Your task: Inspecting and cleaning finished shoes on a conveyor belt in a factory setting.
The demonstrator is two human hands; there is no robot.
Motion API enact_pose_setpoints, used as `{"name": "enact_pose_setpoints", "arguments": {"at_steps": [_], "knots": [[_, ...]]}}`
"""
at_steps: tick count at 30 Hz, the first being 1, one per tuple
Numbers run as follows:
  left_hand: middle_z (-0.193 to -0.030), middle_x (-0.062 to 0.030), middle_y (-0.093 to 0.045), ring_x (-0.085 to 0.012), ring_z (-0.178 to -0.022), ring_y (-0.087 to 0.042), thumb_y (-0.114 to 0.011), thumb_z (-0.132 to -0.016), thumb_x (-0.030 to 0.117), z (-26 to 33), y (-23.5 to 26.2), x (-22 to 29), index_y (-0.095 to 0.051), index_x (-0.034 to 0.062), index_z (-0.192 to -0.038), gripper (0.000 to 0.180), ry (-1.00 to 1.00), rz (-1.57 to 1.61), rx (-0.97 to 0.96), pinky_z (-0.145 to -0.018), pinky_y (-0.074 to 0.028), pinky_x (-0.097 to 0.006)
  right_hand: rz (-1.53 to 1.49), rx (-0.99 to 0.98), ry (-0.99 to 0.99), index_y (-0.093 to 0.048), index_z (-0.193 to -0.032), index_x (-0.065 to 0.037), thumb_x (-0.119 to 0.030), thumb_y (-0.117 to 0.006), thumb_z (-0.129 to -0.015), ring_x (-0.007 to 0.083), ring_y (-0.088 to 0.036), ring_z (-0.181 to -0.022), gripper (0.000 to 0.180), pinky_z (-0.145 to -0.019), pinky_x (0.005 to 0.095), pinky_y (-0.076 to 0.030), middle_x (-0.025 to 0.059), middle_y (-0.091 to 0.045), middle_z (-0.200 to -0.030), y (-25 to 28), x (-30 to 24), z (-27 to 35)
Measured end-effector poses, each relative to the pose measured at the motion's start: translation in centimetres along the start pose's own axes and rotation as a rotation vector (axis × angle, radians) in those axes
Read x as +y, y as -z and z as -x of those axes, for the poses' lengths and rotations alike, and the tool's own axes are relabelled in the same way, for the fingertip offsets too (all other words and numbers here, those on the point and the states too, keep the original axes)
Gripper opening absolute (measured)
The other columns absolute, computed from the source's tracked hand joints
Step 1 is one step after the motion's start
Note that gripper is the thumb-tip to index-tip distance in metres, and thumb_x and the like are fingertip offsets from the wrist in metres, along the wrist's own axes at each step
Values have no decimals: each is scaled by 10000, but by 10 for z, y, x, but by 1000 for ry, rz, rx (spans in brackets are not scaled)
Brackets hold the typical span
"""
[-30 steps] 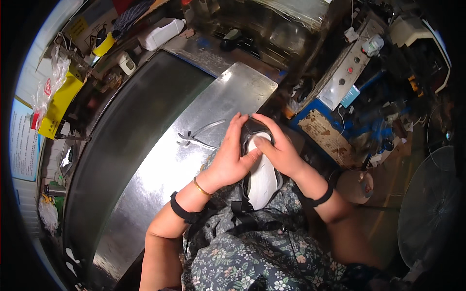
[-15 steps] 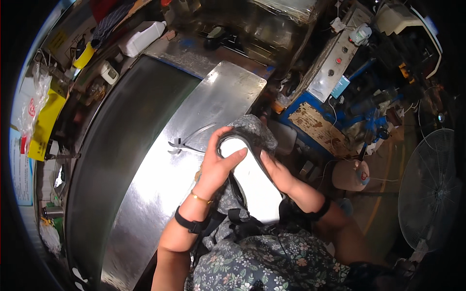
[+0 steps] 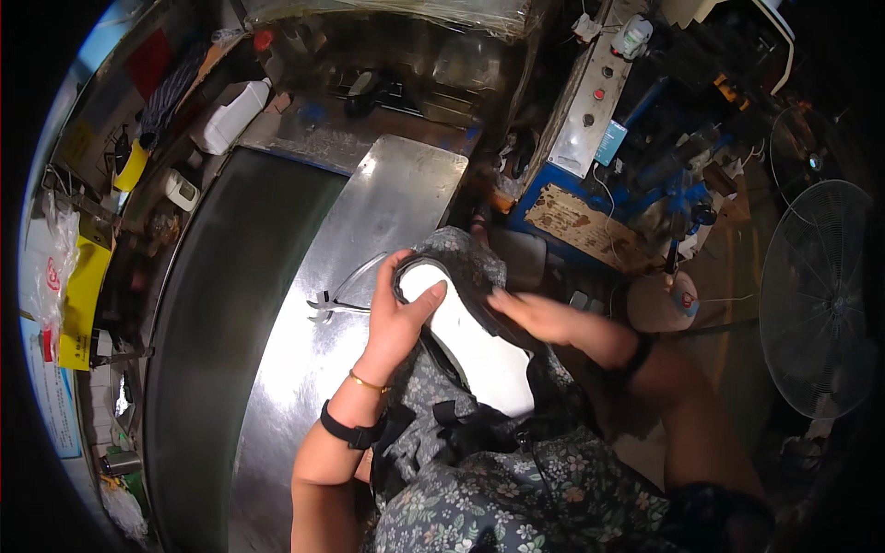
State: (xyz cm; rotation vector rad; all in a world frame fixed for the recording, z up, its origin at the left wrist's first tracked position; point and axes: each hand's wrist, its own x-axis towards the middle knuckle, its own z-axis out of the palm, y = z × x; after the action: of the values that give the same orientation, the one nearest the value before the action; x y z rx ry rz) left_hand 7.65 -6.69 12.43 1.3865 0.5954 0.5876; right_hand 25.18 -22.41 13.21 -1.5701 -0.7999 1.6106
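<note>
A shoe (image 3: 475, 346) lies bottom up in front of my body, its long white underside facing me and black material around its edge. My left hand (image 3: 402, 309) grips the far end, thumb pressed on the white surface and fingers wrapped over the rim. Beside the shoe's right side is my right hand (image 3: 535, 315), somewhat blurred, with fingers stretched out and the tips near the black edge; whether they touch it I cannot tell. Pincers (image 3: 324, 306) with open jaws rest on the shiny metal sheet (image 3: 286, 359), just left of my left hand.
A dark conveyor belt (image 3: 198, 369) runs along the metal sheet's left. White plastic jug (image 3: 232, 118) stands beyond it, at far left. A blue machine with a button panel (image 3: 592, 111) is at far right, with a standing fan (image 3: 830, 300) nearer on the right.
My right hand has come off the shoe's side and swung outward to the right, fingers straightened. My left hand keeps its hold. The whole view has shifted a little.
</note>
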Motion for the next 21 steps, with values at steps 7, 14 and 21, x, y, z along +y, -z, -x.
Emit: {"name": "enact_pose_setpoints", "arguments": {"at_steps": [7, 14, 21], "knots": [[-1168, -92, -602, -176, -1073, -578, -720, -876, 126, 0, -6, 14, -437, -5, -1358, 574, 36, 30, -7, -958, -466, -303, 388, 259, 164, -340, -1457, 38, -367, -439, -1044, 311, -487, -1299, 587, -1085, 368, -363, 272, -511, -1363, -41, 14, 31], [-1135, -283, -627, -428, -1068, -606, -290, -1052, 309, 27, -20, -34, -547, -41, -1230, 469, -60, -469, 374, -926, -483, -443, 377, 353, 512, -212, -1465, 103, -244, -450, -1033, 459, -522, -1223, 602, -1007, 427, -429, 369, -495, -1301, -58, 21, -4], [-1293, -269, -571, -364, -1268, -518, -287, -1070, 364, 26, 29, -25, -456, -31, -1371, 525, 64, -189, -72, -1046, -412, -403, 288, 362, 321, -218, -1451, 116, -236, -535, -991, 511, -542, -1139, 661, -956, 474, -452, 399, -479, -1285, -84, -7, -3]]}}
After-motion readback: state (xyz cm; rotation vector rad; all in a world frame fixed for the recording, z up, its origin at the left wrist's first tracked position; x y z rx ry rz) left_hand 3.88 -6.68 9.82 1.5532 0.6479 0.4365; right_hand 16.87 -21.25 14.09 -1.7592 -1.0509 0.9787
